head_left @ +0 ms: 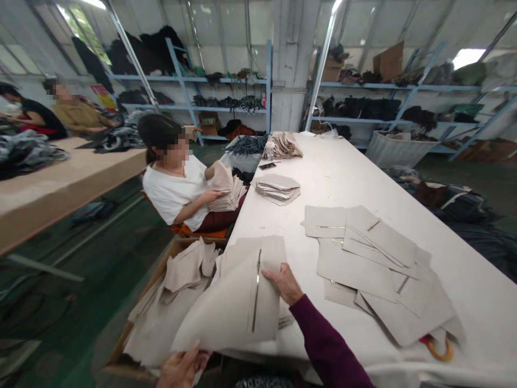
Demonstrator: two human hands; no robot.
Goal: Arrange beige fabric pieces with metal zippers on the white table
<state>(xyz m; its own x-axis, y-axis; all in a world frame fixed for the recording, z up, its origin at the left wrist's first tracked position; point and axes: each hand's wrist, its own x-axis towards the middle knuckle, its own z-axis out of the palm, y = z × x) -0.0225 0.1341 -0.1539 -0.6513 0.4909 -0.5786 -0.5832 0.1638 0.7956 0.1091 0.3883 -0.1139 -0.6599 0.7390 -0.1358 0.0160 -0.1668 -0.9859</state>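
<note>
A beige panel (226, 312) of leather-like sheet with a long metallic zipper slit (257, 291) spans both my hands. My left hand (183, 366) grips its lower left corner, fingers closed on the edge. With thumb and bent fingers, my right hand (286, 285) pinches the panel just right of the slit. Under it, at the table's near left corner, more beige sheets (274, 245) lie stacked. To the right spreads a loose overlapping pile of similar panels (363, 269), some with metallic slits. An orange ring-shaped handle (442, 350) pokes out beneath that pile.
A cardboard box (137, 302) of beige pieces stands left of the white table (323, 178). Beyond it a seated person (177, 188) holds a stack of sheets. Farther along the table are a beige stack (278, 188), a phone (267, 166) and folded pieces (285, 145).
</note>
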